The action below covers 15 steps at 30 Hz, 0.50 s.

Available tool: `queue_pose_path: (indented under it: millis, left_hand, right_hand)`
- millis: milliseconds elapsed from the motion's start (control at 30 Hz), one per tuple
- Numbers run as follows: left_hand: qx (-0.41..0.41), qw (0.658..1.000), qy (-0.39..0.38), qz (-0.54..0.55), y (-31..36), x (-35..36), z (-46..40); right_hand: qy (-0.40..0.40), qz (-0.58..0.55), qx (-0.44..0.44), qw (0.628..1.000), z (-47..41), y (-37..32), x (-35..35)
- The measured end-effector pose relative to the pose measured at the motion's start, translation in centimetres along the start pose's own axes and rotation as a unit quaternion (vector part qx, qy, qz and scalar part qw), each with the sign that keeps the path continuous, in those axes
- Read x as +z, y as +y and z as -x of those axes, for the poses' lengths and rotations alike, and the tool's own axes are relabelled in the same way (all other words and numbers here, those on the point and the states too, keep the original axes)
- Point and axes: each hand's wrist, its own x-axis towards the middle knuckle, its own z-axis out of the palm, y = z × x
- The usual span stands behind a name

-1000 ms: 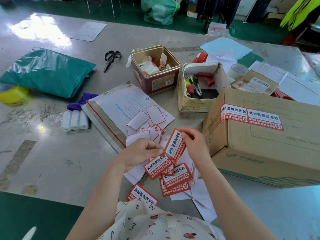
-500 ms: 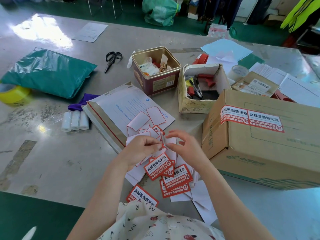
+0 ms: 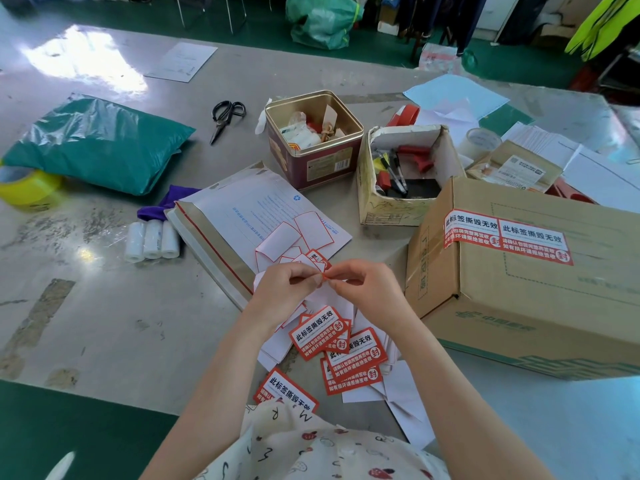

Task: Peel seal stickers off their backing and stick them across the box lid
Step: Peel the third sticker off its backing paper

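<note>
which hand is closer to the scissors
Left. The left hand lies below and slightly right of the scissors; the right hand sits further right, toward the cardboard box.

This is looking like a parcel packing room. A grey worktable [image 3: 104, 323] is carrying a cardboard box [image 3: 540, 306] at three o'clock, a green mailing bag [image 3: 100, 143] at ten o'clock, scissors [image 3: 225, 117] and a yellow tape roll [image 3: 29, 188]. Red seal stickers [image 3: 353, 355] are lying at six o'clock. Green floor [image 3: 69, 438] is showing, and a yellow safety vest [image 3: 602, 26] is hanging at one o'clock.
</note>
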Motion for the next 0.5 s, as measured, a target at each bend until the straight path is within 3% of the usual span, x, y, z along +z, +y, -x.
queue_pose_path:
  millis: [500]
  left_hand:
    - [0.020,0.998,-0.007,-0.057,0.13,0.22,-0.03]
  right_hand:
    - [-0.002,0.000,0.020,1.000,-0.15,0.40,0.46]
